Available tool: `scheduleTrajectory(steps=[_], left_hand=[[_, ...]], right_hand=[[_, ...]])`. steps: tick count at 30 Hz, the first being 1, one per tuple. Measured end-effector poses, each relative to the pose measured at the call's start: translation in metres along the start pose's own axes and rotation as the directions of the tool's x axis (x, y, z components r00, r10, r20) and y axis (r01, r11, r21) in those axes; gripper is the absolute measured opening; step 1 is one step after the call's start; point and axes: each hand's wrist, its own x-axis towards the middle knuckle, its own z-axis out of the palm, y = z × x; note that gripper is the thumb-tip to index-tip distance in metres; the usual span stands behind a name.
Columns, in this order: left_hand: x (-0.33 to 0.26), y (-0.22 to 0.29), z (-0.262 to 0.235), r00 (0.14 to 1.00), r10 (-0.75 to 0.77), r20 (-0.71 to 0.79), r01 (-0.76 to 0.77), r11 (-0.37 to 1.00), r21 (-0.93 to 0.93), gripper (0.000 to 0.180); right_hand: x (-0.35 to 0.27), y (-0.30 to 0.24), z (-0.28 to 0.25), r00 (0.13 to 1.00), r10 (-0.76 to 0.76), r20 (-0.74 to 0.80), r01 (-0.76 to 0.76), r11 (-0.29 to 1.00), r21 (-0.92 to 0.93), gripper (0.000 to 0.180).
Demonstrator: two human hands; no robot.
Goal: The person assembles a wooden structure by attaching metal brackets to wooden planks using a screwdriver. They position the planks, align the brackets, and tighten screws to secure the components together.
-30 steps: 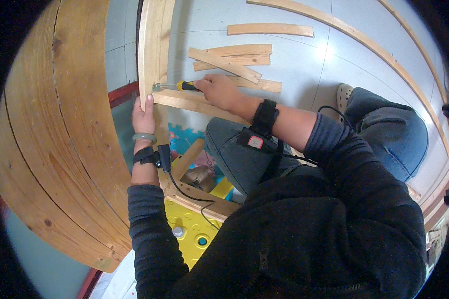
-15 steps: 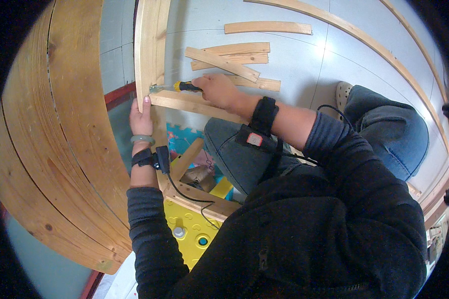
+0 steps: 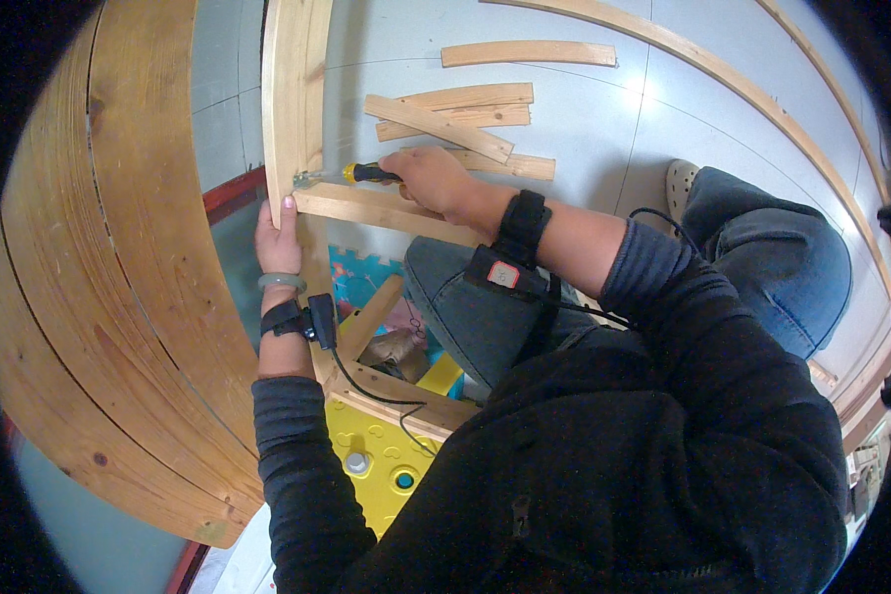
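Observation:
My right hand point(image 3: 428, 180) is closed round the black and yellow handle of a screwdriver point(image 3: 366, 172). Its shaft points left, to a small metal bracket point(image 3: 304, 181) in the corner where a wooden crossbar point(image 3: 366, 209) meets an upright board point(image 3: 295, 89). My left hand point(image 3: 280, 243) grips that board's edge just below the joint, its thumb on the near face and its fingers mostly hidden behind the wood. Whether the tip sits in a screw is too small to make out.
Several loose wood strips point(image 3: 480, 95) lie on the tiled floor point(image 3: 584, 109) beyond my right hand. Long curved-looking battens point(image 3: 703, 74) run along the right. Left stands a wooden panel point(image 3: 148, 247). A yellow plastic surface point(image 3: 381, 445) and a blue foam mat point(image 3: 361, 277) are below the frame.
The upright board and my left hand have shifted very slightly left in the picture. My right hand keeps its hold on the screwdriver at the bracket.

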Motion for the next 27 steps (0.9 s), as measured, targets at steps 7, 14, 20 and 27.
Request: scheduleTrajectory(steps=[7, 14, 20, 27], left_hand=[[-0.001, 0.000, -0.001, 1.000, 0.014, 0.010, -0.014, 1.000, 0.027, 0.040], [0.001, -0.005, 0.001, 1.000, 0.006, -0.014, -0.007, 0.997, -0.071, 0.036], [0.001, -0.003, 0.000, 1.000, -0.009, -0.015, 0.009, 0.999, -0.048, 0.037], [0.001, -0.001, -0.001, 0.999, 0.030, -0.014, -0.031, 0.999, -0.018, 0.038]], right_hand=[[0.002, -0.002, -0.003, 0.988, -0.146, 0.046, 0.152, 0.970, -0.188, 0.033], [-0.004, -0.032, -0.011, 0.838, 0.488, 0.245, -0.519, 0.851, 0.077, 0.041], [0.002, -0.034, -0.017, 0.736, 0.556, 0.387, -0.598, 0.801, -0.014, 0.045], [0.012, -0.027, -0.028, 0.629, 0.593, 0.502, -0.700, 0.713, 0.034, 0.043]])
